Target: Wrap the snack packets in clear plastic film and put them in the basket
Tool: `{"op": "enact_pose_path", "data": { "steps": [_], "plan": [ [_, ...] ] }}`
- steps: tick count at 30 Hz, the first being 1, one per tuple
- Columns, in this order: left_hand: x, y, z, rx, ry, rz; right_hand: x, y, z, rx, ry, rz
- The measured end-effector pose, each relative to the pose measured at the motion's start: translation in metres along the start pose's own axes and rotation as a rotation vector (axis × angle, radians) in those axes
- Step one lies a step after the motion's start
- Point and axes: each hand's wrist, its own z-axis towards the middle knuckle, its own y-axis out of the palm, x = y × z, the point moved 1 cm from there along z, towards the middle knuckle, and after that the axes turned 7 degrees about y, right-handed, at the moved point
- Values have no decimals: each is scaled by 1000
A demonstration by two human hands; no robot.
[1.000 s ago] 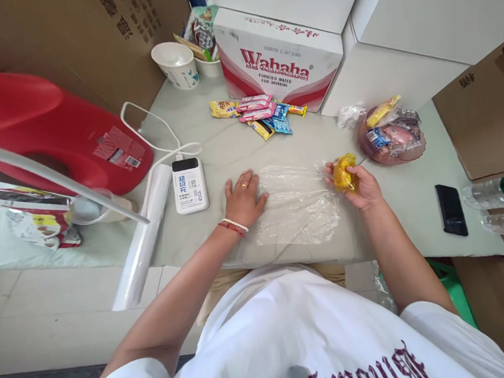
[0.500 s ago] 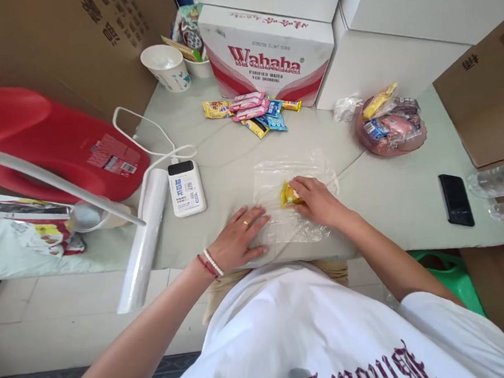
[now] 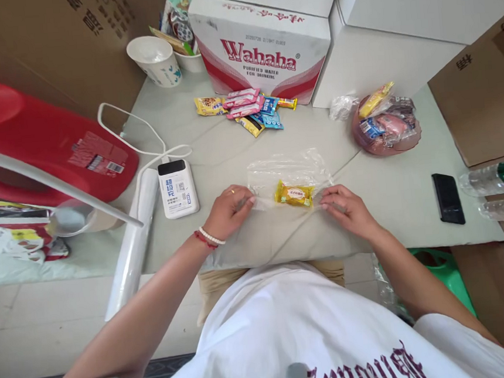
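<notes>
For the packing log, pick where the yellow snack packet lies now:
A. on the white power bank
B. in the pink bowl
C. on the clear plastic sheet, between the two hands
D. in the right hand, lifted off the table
C: the yellow snack packet lies on the clear plastic sheet, with the left hand and right hand pinching the sheet's near edge on either side.

I am reaching both bare forearms forward from a white short-sleeved shirt, elbows spread wide and wrists angling in toward each other. My left hand [image 3: 228, 210], with a red and white beaded bracelet at the wrist and a ring on one finger, is curling palm down, fingers [image 3: 245, 200] pinching together at the tips. My right hand [image 3: 346, 209] is mirroring it, knuckles up, fingers [image 3: 328, 195] pinching inward.
</notes>
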Motion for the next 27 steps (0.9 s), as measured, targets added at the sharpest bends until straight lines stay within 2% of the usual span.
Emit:
{"op": "enact_pose_path", "data": {
  "steps": [4,7,10,12,14,15,16,18,20,21,24,27],
  "plan": [
    [-16,8,33,54,-178,146,14,-12,48,-70,240,-20],
    [-27,17,44,128,-334,287,19,-18,77,-150,359,-268],
    [-22,20,39,311,-360,362,8,-27,106,-116,306,-491],
    [-6,19,29,454,-310,412,-4,-30,126,-95,200,-524],
    [19,19,20,524,-222,457,-14,-23,147,-130,82,-519],
    [33,21,17,500,-164,463,-17,-16,157,-164,33,-519],
    [46,25,16,426,-92,452,-18,-7,166,-199,-2,-527],
    [66,39,20,183,76,399,-19,13,182,-254,-20,-567],
    [76,55,28,-17,157,374,-18,27,194,-294,23,-606],
    [76,64,32,-79,157,378,-18,30,197,-319,52,-608],
    [67,84,42,-149,100,402,-25,20,196,-372,82,-541],
    [59,94,45,-131,74,406,-40,0,169,-354,-47,-481]
  ]
}}
